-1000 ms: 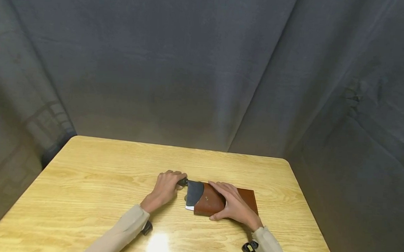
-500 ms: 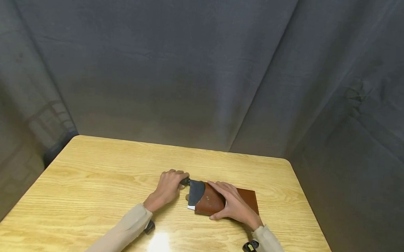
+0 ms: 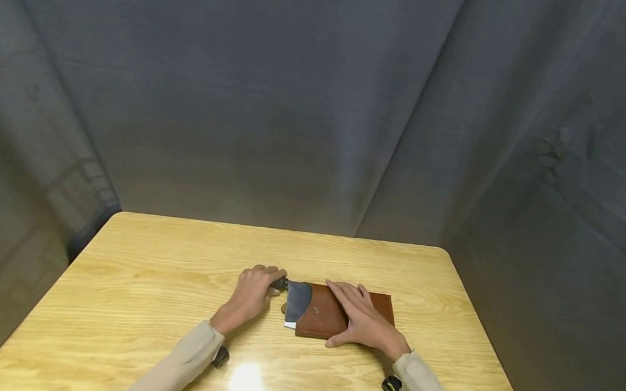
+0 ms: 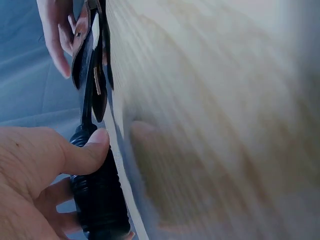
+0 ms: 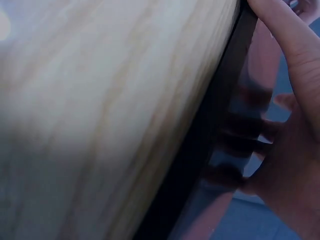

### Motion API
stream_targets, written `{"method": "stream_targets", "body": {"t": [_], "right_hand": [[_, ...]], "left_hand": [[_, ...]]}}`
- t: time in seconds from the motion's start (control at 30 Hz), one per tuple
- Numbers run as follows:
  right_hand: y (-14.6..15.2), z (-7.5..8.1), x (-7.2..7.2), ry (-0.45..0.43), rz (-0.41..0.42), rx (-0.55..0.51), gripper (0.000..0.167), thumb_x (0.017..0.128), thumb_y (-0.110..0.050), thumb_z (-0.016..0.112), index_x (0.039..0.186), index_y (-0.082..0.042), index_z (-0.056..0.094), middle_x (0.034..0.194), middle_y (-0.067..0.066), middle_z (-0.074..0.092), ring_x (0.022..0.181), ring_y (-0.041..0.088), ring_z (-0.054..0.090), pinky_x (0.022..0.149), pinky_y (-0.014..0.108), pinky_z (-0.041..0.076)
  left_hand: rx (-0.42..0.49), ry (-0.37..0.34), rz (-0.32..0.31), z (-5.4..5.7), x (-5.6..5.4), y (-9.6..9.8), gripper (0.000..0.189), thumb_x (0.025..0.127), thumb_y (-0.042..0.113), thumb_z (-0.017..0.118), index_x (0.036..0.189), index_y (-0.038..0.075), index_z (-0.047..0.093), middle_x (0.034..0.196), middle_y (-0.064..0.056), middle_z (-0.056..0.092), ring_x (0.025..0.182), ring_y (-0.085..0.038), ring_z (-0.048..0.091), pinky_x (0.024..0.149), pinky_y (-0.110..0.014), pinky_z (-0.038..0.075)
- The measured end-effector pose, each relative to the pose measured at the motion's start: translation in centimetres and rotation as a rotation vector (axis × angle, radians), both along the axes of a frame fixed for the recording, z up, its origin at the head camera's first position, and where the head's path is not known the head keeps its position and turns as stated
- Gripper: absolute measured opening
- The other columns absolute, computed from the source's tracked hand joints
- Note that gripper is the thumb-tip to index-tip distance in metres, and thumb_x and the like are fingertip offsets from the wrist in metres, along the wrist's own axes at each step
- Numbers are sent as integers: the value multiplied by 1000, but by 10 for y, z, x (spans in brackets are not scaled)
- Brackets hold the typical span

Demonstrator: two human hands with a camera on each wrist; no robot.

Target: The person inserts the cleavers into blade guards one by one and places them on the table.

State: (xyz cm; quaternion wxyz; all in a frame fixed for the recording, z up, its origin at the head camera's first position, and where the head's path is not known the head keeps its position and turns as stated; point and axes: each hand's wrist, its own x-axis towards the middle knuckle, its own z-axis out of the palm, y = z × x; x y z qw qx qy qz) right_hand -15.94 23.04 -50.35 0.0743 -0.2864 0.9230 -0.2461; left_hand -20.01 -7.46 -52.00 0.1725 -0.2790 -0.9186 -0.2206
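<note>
A cleaver with a wide dark blade (image 3: 298, 300) lies mostly inside a brown leather sheath (image 3: 318, 321) on the table. My left hand (image 3: 250, 293) grips its black ridged handle (image 4: 100, 195), thumb along the top near the blade. Across the sheath my right hand (image 3: 362, 321) is spread, thumb at the near edge and fingers toward the far edge, holding it. A metal snap (image 3: 315, 310) shows on the sheath's front. A white strip (image 3: 290, 324) sticks out at its mouth, and a small brown tab (image 3: 283, 308) shows beside the blade.
The wood-grain table (image 3: 157, 282) extends around the hands. Grey curtains (image 3: 243, 111) hang behind and on both sides. Black wrist cameras (image 3: 391, 387) are strapped under the sleeves. A bright glare spot lies on the near part of the table.
My left hand, the cleaver and the sheath moved slightly right, then a little left together. The right hand stays almost in place, so the sheath has shifted left beneath it. The exposed blade length looks similar.
</note>
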Motion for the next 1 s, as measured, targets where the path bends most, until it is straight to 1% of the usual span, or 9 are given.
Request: {"method": "stream_targets", "body": {"t": [0.13,0.2,0.3,0.43,0.53,0.67,0.87,1.0], "right_hand": [[0,3,1,18,15,39,132,71,-58,93,168,-8,18,165,19,31,153,42,30,124,71,5],[0,5,1,31,23,43,133,69,-58,94,167,-6,19,163,21,33,151,42,31,123,71,7],[-2,6,-2,69,29,57,130,70,-56,93,166,-5,23,157,22,37,146,41,36,120,71,16],[-6,4,-5,103,24,75,124,68,-52,92,164,-6,29,149,19,43,139,35,41,116,67,26],[-9,1,-7,117,13,69,123,64,-50,92,162,-5,32,146,17,46,135,32,44,115,64,29],[-12,-3,-7,131,2,51,122,62,-49,92,160,-3,35,144,15,48,133,30,45,114,62,31],[-16,-5,-7,86,-1,3,124,64,-48,93,162,-1,32,146,16,47,134,32,44,114,63,31],[-17,-10,-8,-7,0,-33,124,70,-54,92,165,-6,28,152,17,42,142,40,39,115,69,28]], "left_hand": [[21,0,-1,3,1,-4,42,80,8,87,120,7,76,111,-12,77,94,-37,72,75,-55,61],[29,-4,0,5,1,-5,42,81,7,86,121,7,75,113,-13,77,96,-38,72,77,-56,61],[39,-13,0,7,0,-7,42,82,7,86,122,6,75,116,-14,77,98,-39,72,80,-57,61],[43,-19,0,7,0,-8,42,82,8,86,122,6,75,114,-13,77,97,-39,73,81,-55,62],[44,-10,3,5,0,-8,42,81,7,87,121,6,76,111,-13,77,94,-37,73,79,-54,62],[47,11,14,1,0,-9,42,79,7,88,119,6,76,110,-12,78,93,-36,73,79,-53,62],[49,32,13,1,-2,-11,44,78,6,88,119,5,76,113,-14,78,94,-37,73,81,-54,62],[16,22,9,4,-2,-15,43,77,8,88,119,7,76,114,-14,77,94,-37,73,80,-55,62]]}}
